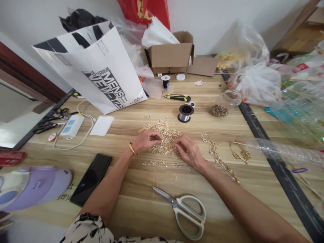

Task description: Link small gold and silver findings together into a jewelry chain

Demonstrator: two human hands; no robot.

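Note:
A loose pile of small gold and silver jewelry pieces (164, 133) lies on the wooden table between my hands. At its left side my left hand (146, 141) is closed, thumb and fingertips pinched together over the pieces. My right hand (188, 150) reaches in from the right, its fingertips also pinched at the edge of the pile. Whatever either pinch holds is too small to make out. Just below the pile runs a silver chain (164, 164). Gold and silver chains (215, 153) lie right of my right hand.
Scissors (177, 202) lie near the front edge, a phone (91, 179) by my left forearm. Behind the pile are a wire spool (184, 113), a yellow-black utility knife (177, 97) and a jar of beads (222, 106). A white paper bag (96, 67) stands back left, near a power strip (72, 125).

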